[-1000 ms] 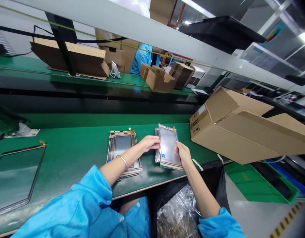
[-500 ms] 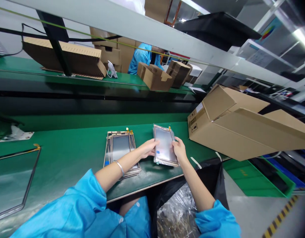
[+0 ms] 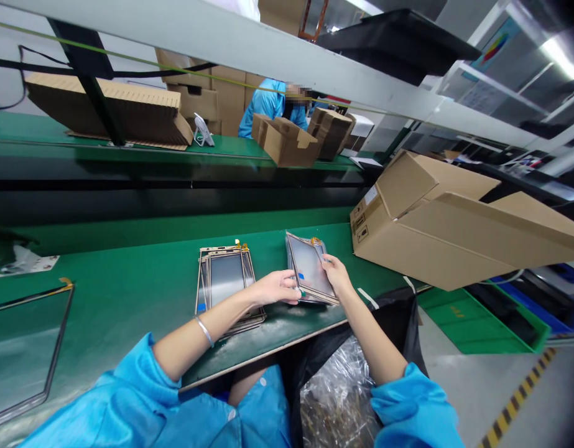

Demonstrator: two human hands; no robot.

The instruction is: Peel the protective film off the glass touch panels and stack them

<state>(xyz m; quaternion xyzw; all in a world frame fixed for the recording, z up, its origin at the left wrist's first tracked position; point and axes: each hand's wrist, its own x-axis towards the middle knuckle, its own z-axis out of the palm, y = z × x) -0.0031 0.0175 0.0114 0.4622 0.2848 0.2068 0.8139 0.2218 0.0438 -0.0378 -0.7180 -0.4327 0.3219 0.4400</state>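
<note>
A small stack of framed touch-screen panels (image 3: 311, 264) lies in front of me, its top panel turned askew over the ones below. My right hand (image 3: 337, 274) grips the right edge of that top panel, thumb over the glass. At the lower left corner, my left hand (image 3: 281, 288) has its fingers loosely apart, the tips close to or touching the frame edge. Under my left forearm sits a second stack of similar panels (image 3: 227, 274), with orange flex tails at the top and a blue tab at lower left.
A larger framed panel (image 3: 20, 354) lies at far left on the green bench. An open cardboard box (image 3: 421, 230) stands at right, beside a green bin (image 3: 468, 323). A black bag (image 3: 398, 317) with clear plastic hangs at the bench edge. A co-worker (image 3: 263, 106) is behind the shelf.
My left hand has slid down from the stack's left edge to its lower left corner, loosening its hold. The top panel has twisted out of line with the others.
</note>
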